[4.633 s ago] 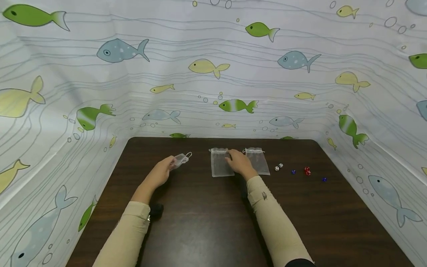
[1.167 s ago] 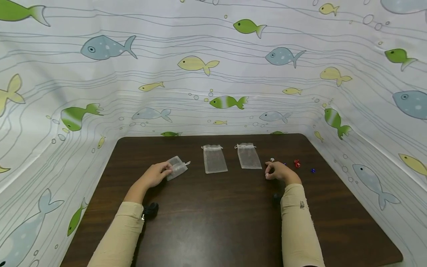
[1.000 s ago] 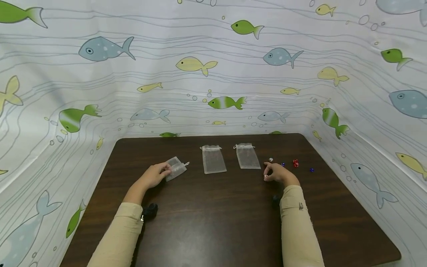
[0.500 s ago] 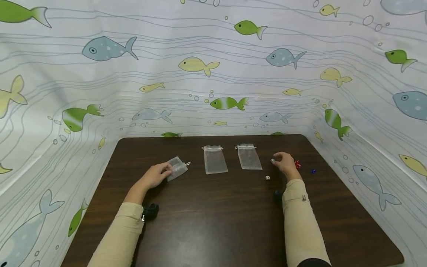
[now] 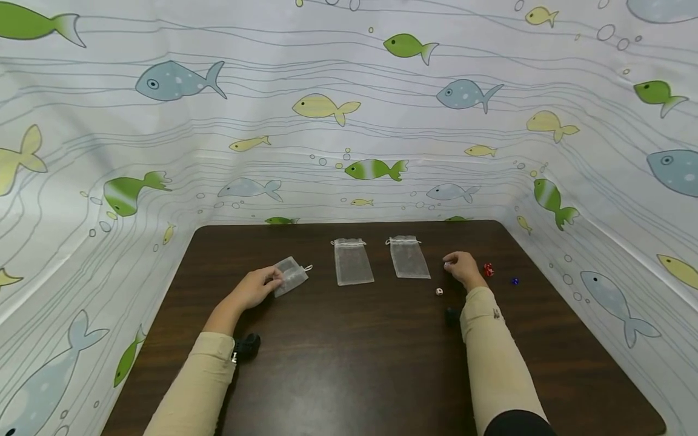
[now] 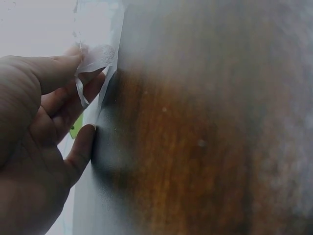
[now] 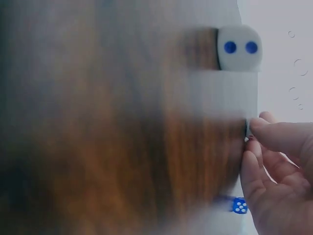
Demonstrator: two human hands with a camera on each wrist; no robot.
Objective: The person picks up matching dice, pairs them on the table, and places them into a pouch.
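Two-handed: pinching white die (image 5: 448, 264) at tips of right grip (image 5: 462, 268), toward far right corner of tabletop (image 5: 349, 345), and sheer bag (image 5: 295, 277) by one side in left grip (image 5: 255, 287).

From my end the head view arrives bright and even, with a soft patch of glare on the near part of the dark desk (image 5: 311, 387) and dim shadow along the sleeves (image 5: 191, 378). My left wrist feed lays a milky haze over blurred wood, and the sheer bag (image 6: 101, 58) washes out pale near an overexposed background. On the right wrist feed I see the desk smeared out of focus, though the blue die (image 7: 240, 205) keeps readable pips.
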